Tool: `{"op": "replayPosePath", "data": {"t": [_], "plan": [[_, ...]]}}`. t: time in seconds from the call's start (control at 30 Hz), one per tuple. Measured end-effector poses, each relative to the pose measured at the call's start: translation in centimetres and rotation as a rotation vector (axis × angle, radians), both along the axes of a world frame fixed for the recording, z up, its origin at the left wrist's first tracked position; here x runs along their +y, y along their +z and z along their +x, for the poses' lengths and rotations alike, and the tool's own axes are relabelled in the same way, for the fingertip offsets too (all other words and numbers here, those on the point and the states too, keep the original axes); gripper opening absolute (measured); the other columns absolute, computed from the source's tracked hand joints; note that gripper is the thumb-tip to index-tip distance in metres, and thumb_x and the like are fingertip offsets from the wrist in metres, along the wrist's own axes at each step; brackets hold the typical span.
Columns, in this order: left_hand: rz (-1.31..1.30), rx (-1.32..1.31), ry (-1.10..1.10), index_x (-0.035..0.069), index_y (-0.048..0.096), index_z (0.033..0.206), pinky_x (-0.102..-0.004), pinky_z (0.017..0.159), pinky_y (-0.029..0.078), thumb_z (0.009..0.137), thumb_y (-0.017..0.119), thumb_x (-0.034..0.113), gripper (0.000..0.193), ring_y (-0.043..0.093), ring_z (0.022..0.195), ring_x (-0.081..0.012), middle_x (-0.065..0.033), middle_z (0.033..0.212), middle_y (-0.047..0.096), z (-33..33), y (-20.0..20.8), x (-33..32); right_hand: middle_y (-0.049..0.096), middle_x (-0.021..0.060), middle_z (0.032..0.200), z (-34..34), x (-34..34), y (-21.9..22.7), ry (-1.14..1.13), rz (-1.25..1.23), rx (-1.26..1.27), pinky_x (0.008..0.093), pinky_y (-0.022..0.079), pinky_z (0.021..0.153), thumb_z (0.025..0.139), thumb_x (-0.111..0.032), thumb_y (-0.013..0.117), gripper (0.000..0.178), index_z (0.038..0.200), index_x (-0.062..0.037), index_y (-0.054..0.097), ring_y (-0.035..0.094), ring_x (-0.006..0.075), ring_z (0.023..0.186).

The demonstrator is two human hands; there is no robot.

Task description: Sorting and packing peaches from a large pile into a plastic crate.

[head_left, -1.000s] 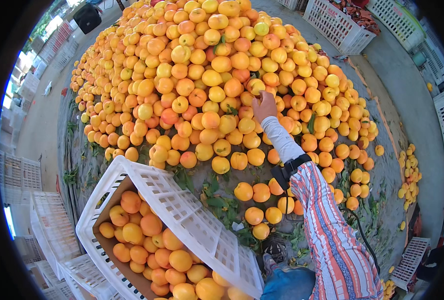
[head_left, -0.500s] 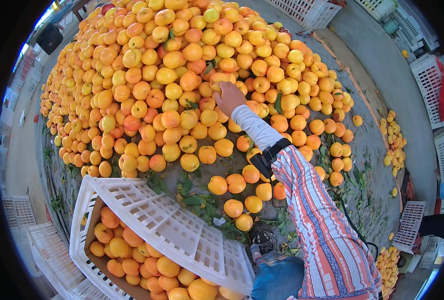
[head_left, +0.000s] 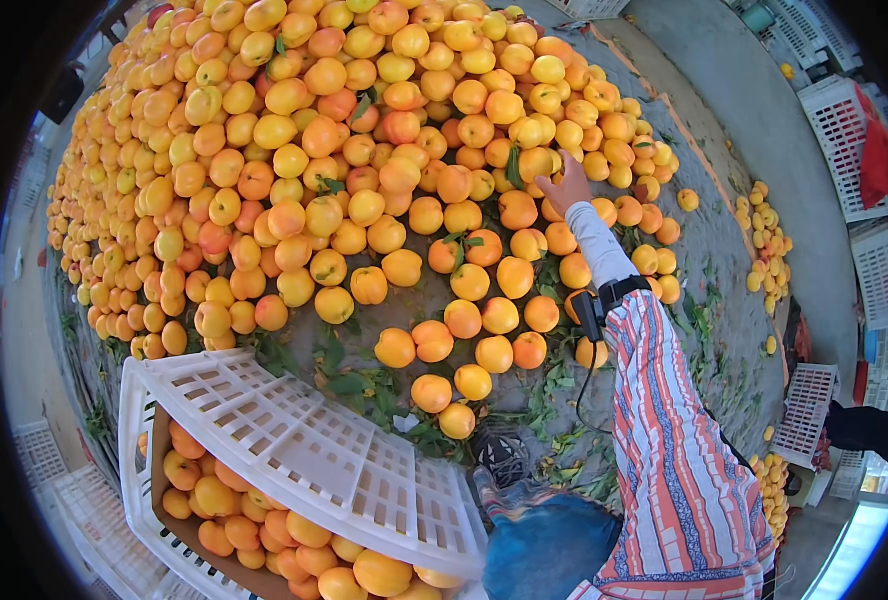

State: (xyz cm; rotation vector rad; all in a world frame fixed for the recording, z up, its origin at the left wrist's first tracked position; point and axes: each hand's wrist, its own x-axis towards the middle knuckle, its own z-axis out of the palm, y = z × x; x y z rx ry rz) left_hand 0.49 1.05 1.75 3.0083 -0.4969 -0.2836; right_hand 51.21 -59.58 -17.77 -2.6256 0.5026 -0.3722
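A large heap of yellow-orange peaches [head_left: 294, 160] covers a grey ground sheet. My right hand [head_left: 567, 188] reaches over the heap's right side with thumb and forefinger spread, close to a yellow peach [head_left: 536, 163]. No fruit shows in its grasp. A striped sleeve [head_left: 664, 440] covers that arm, with a black strap and small device [head_left: 592, 312] at the wrist. My left hand is out of sight. In front of me, a white slatted plastic crate [head_left: 294, 440], lined with brown card, holds more peaches [head_left: 264, 520]. Several loose peaches [head_left: 454, 345] lie between crate and heap.
Green leaves [head_left: 349, 385] litter the sheet. My shoe [head_left: 501, 452] and a blue-covered knee [head_left: 549, 550] are beside the crate. Stacked white crates [head_left: 844, 140] line the right, near a red cloth [head_left: 884, 165]. Smaller fruit piles [head_left: 764, 245] lie beyond the sheet's edge.
My right hand has moved right, from a peach in the middle of the heap to its right side. The whole view has shifted slightly, with heap and crate now further left.
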Motion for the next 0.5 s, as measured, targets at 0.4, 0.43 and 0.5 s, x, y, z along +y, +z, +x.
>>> {"op": "replayPosePath", "data": {"t": [0.4,0.43,0.5], "plan": [[-0.003,0.02,0.296,0.003,0.048,0.128,-0.0555,0.099,0.032,0.092,0.042,0.047,0.057,0.034,0.124,-0.0475,-0.0193,0.135,0.042,1.6,0.8,-1.9,0.048,0.0218,0.121,-2.7,1.1,0.3,0.08,0.327,0.024,0.0374,0.037,0.099,0.075,-0.031,0.067,0.066,0.125,0.0024,0.042,0.047,0.0314,0.114],[-0.004,-0.002,0.286,0.003,0.047,0.129,-0.0552,0.099,0.032,0.092,0.041,0.047,0.058,0.034,0.125,-0.0471,-0.0188,0.135,0.042,1.5,0.7,-1.8,0.047,0.0222,0.121,-3.3,1.4,-0.4,0.109,0.143,0.029,0.0372,0.038,0.099,0.077,-0.032,0.066,0.065,0.125,0.003,0.042,0.047,0.031,0.114],[0.001,-0.023,0.28,0.003,0.047,0.129,-0.055,0.099,0.032,0.092,0.041,0.048,0.058,0.034,0.125,-0.0466,-0.0184,0.135,0.042,1.4,0.7,-1.9,0.047,0.0221,0.123,-3.8,1.5,-1.2,0.105,0.212,0.06,0.0368,0.038,0.099,0.077,-0.034,0.067,0.068,0.126,0.0037,0.041,0.047,0.0312,0.114]]}}
